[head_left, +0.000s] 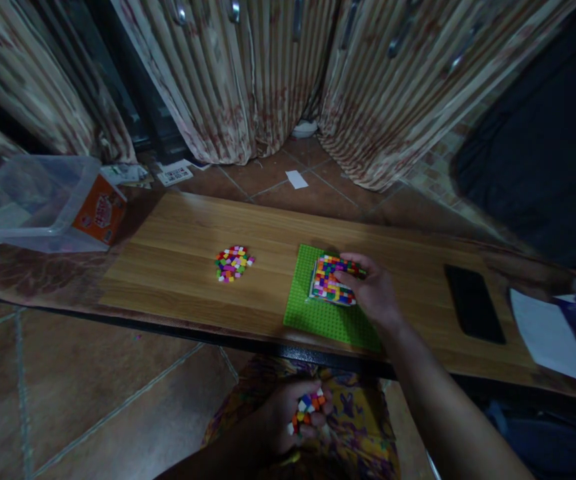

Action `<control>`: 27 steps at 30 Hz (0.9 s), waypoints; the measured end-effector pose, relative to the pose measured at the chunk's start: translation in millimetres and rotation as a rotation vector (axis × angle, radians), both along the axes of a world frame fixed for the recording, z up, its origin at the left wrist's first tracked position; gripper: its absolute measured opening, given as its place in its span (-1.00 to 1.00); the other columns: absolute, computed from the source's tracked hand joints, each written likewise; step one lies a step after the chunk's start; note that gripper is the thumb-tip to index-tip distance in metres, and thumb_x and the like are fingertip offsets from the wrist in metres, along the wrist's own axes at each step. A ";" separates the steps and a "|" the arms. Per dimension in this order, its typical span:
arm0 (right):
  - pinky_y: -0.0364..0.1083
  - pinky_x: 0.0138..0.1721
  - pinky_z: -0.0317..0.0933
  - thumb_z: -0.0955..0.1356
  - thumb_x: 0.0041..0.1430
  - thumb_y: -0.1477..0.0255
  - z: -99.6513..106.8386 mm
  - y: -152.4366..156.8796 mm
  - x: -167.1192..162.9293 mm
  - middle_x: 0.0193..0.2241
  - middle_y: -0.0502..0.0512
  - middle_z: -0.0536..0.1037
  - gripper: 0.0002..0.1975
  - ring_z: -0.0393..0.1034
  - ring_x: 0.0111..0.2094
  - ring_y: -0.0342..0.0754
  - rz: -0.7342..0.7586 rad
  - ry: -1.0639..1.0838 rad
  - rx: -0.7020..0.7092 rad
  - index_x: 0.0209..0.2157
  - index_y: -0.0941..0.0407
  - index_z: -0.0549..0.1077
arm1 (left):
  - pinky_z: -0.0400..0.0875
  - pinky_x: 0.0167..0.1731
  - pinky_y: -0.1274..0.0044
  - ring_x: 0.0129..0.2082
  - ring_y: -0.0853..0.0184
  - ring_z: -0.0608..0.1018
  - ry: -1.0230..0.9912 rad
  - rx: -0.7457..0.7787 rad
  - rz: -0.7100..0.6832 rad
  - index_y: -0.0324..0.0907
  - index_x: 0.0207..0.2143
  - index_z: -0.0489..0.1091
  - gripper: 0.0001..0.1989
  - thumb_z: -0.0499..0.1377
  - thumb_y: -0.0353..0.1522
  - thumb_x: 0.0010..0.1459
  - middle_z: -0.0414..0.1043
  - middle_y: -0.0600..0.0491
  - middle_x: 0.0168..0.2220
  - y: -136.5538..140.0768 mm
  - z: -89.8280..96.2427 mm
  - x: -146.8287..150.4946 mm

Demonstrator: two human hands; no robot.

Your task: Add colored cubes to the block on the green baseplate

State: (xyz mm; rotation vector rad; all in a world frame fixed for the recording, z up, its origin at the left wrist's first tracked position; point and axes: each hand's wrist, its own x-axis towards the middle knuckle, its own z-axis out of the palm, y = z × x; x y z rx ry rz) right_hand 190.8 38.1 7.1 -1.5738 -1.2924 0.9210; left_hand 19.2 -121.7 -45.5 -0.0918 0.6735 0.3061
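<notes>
On the bench, a green baseplate [299,300] carries a low block built from many small multicoloured bricks [327,277]. My right hand [375,290] rests over the right side of that block, its thumb and index finger bent against the top. Whether a loose brick sits between those fingertips is hidden. Below the bench edge, above my lap, my left hand [288,407] is cupped around a handful of loose toy bricks [307,412] in white, orange, red, blue and yellow. Left of the baseplate lies a pile of loose bricks [233,264].
A black phone [474,303] lies at the bench's right end, near white paper [551,337]. At the far left stands a clear plastic bin [43,193] with an orange label. Curtains [228,80] hang behind the wooden bench top [168,267].
</notes>
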 end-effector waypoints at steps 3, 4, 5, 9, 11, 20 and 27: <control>0.05 -0.26 0.36 0.50 -0.25 0.34 -1.5 6.5 2.4 -0.32 0.01 0.58 -0.52 0.47 -0.38 -0.02 0.019 0.200 -0.143 -0.17 0.05 0.49 | -0.23 -0.72 0.68 -0.67 0.57 0.16 0.028 0.000 -0.007 -0.24 -0.39 0.29 -0.82 0.12 -0.29 0.06 0.24 0.09 -0.48 0.8 1.4 0.2; 0.05 -0.26 0.36 0.51 -0.27 0.36 -1.5 8.6 3.3 -0.33 0.01 0.58 -0.51 0.48 -0.39 -0.02 0.026 0.222 -0.167 -0.17 0.05 0.49 | -0.23 -0.72 0.68 -0.67 0.57 0.17 0.032 0.005 -0.010 -0.24 -0.39 0.29 -0.83 0.12 -0.29 0.06 0.25 0.08 -0.48 1.2 2.0 0.2; 0.05 -0.26 0.36 0.51 -0.28 0.38 -1.2 10.4 4.0 -0.35 0.01 0.59 -0.50 0.48 -0.40 -0.03 0.033 0.240 -0.189 -0.17 0.06 0.49 | -0.22 -0.72 0.68 -0.66 0.57 0.17 0.033 0.015 -0.013 -0.24 -0.39 0.29 -0.83 0.12 -0.30 0.05 0.25 0.08 -0.48 1.7 2.8 0.3; 0.03 -0.28 0.38 0.52 -0.34 0.44 2.9 13.8 3.6 -0.38 -0.01 0.60 -0.47 0.49 -0.43 -0.05 0.038 0.348 -0.260 -0.18 0.06 0.50 | -0.24 -0.71 0.66 -0.65 0.56 0.18 0.039 0.039 -0.013 -0.24 -0.42 0.29 -0.84 0.14 -0.30 0.03 0.25 0.08 -0.49 3.0 6.4 1.1; 0.01 -0.28 0.38 0.52 -0.37 0.46 5.3 13.5 2.2 -0.41 -0.03 0.59 -0.47 0.48 -0.44 -0.06 0.025 0.382 -0.274 -0.20 0.07 0.51 | -0.23 -0.72 0.66 -0.65 0.56 0.19 0.053 0.040 -0.008 -0.23 -0.42 0.29 -0.82 0.14 -0.28 0.04 0.25 0.08 -0.50 2.9 7.9 1.9; 0.03 -0.23 0.37 0.53 -0.32 0.39 -0.9 12.1 2.6 -0.36 0.01 0.58 -0.46 0.48 -0.39 -0.05 0.028 0.321 -0.203 -0.17 0.09 0.49 | -0.19 -0.74 0.71 -0.69 0.60 0.18 0.057 0.060 -0.018 -0.25 -0.41 0.30 -0.78 0.12 -0.24 0.09 0.25 0.11 -0.50 2.2 -0.4 1.7; 0.00 -0.15 0.32 0.46 -0.05 0.36 17.3 -45.6 7.8 -0.25 0.01 0.55 -0.71 0.43 -0.22 -0.06 -0.072 0.044 0.266 -0.21 0.04 0.50 | -0.08 -0.78 0.75 -0.67 0.59 0.24 -0.084 0.042 0.068 -0.27 -0.35 0.33 -0.81 0.17 -0.30 0.06 0.29 0.08 -0.47 -3.1 1.4 -2.2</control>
